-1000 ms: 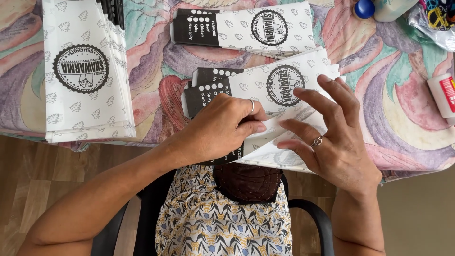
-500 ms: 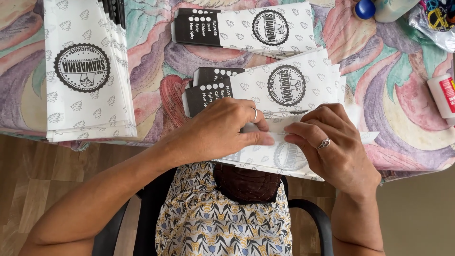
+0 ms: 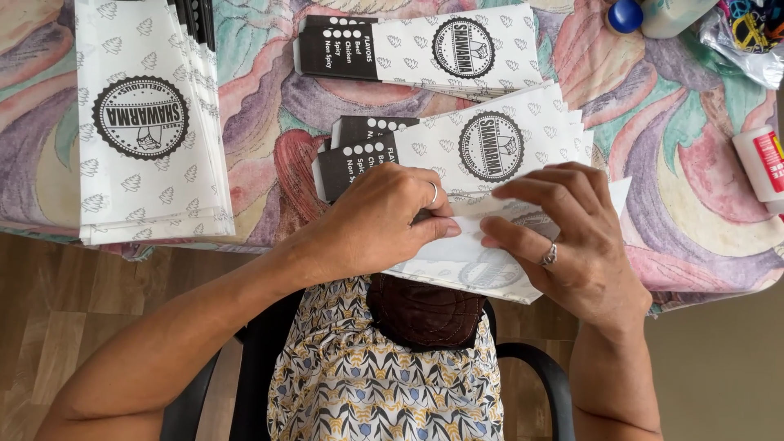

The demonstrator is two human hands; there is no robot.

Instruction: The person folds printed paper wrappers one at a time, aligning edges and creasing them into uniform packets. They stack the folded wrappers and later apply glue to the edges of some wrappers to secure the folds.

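Observation:
A white printed paper sleeve [image 3: 469, 263] with a round black emblem lies at the table's near edge, partly folded over. My left hand [image 3: 384, 220] presses down on its left part, fingers together, a ring on one finger. My right hand [image 3: 572, 241] bends over its right part, fingertips pinching the folded flap against the paper. Both hands touch the same sheet and nearly meet at the fold. Just beyond them lies a small pile of finished sleeves [image 3: 482, 143] with black ends.
A tall stack of flat white printed sheets [image 3: 147, 122] sits at the left. Another finished sleeve [image 3: 425, 49] lies further back. A glue bottle [image 3: 763, 163] rests at the right edge, a blue cap [image 3: 625, 15] and bagged small items [image 3: 747, 33] top right. The colourful tablecloth [image 3: 269, 106] covers the table.
My right hand went from flat with spread fingers to curled over the flap, folding it down. My left hand slid slightly right along the sheet.

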